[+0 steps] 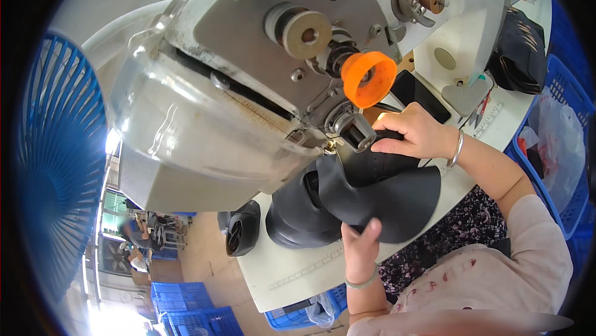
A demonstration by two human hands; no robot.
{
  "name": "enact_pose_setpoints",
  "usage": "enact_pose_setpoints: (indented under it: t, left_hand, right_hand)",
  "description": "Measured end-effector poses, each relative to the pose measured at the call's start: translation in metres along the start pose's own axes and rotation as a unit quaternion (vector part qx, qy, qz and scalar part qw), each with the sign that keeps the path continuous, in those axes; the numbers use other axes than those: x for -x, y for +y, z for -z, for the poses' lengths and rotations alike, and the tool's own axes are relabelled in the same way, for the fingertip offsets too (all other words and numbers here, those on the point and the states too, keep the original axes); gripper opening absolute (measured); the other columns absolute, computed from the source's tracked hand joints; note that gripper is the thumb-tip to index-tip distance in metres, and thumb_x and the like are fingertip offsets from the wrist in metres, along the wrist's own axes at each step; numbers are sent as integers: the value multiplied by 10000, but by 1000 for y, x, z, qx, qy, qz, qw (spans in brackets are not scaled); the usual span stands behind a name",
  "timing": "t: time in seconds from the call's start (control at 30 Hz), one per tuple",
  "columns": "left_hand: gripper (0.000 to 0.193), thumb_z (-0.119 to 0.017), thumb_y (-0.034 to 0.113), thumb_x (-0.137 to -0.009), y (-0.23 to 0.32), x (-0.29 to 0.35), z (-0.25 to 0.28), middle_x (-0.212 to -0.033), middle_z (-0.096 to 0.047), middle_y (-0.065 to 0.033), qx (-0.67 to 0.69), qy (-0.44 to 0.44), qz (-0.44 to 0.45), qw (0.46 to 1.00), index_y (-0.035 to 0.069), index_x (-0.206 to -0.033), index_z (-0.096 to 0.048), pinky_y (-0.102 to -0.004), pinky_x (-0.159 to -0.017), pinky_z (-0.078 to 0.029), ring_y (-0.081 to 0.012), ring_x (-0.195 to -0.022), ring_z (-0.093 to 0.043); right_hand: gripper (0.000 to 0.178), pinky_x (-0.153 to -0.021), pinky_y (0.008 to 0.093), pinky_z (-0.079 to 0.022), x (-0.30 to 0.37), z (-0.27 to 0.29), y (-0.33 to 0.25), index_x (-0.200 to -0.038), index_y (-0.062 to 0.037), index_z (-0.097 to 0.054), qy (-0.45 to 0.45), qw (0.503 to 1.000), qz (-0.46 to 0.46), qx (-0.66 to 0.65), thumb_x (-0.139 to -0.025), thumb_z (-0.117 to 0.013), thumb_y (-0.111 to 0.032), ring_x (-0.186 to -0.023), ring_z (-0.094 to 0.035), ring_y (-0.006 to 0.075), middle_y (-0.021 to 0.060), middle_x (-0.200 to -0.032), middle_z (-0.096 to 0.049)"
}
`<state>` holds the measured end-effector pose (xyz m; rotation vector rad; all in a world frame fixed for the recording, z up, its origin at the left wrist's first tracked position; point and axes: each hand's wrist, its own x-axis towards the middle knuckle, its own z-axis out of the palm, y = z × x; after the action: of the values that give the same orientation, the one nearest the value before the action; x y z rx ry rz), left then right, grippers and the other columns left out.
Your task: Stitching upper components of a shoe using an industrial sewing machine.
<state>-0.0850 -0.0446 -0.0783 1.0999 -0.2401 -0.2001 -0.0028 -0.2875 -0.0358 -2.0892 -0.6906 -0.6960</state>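
A curved black leather-like piece (388,202) lies under the head of a grey sewing machine (261,57), its upper edge close to the needle area (331,145). My left hand (362,249) grips the lower edge of this piece, thumb on one side and the other fingers mostly hidden. My right hand (419,132) is closed at the upper part of the black work, just right of the presser area, with thumb and forefinger pinched together. Stacked black pieces (292,212) rest against the work on the left.
Another black folded piece (242,229) sits at the table's (267,283) left edge. A blue fan (59,156) stands far left. On the right are a dark phone-like slab (421,96), a black bundle (518,53) and a blue basket (562,212) holding plastic bags.
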Motion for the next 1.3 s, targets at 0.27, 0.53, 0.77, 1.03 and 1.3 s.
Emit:
enact_pose_setpoints:
  t: [0.27,0.53,0.77,1.03,1.3]
  left_hand:
    - [388,-639,31,-950,-9,-9,3,-1115,-698,-120,124,-4,85,989,-43,-1320,-550,-352,-846,-563,-216,-980,-679]
    - [152,-700,-2,-932,1,-13,1,-997,-723,-50,-278,-2,-113,954,-50,-1075,-683,-270,-838,-507,-126,-898,-642]
    - [365,-641,-15,-940,18,-28,21,-1220,-642,-146,-422,12,-239,874,-13,-1303,-597,-335,-904,-493,-187,-1072,-602]
    - [517,-703,-5,-705,77,-88,28,-1231,-617,-104,-671,-147,-472,553,29,-1220,-711,-421,-910,-525,-322,-1068,-623]
    - [472,-672,-61,-754,69,-71,3,-1188,-680,-165,-563,-112,-377,727,-53,-1225,-694,-371,-1004,-514,-346,-1144,-657]
  right_hand:
    - [379,-569,373,-418,-6,9,-9,-931,-36,-694,-53,993,-79,-69,-966,-665,-412,-538,-532,271,140,-664,-590]
    - [342,-574,346,-396,-9,12,-10,-935,-14,-691,-77,986,-105,-105,-971,-666,-353,-554,-491,218,128,-660,-561]
    - [288,-551,326,-370,-10,3,1,-934,-5,-681,-51,986,-67,-142,-975,-669,-290,-553,-433,160,106,-634,-516]
    - [294,-539,332,-360,-13,5,12,-895,-8,-657,-66,988,-39,-135,-966,-677,-292,-540,-440,179,101,-620,-504]
    - [288,-556,328,-391,-12,2,10,-900,-8,-652,-51,987,-55,-143,-950,-693,-288,-544,-451,222,128,-637,-519]
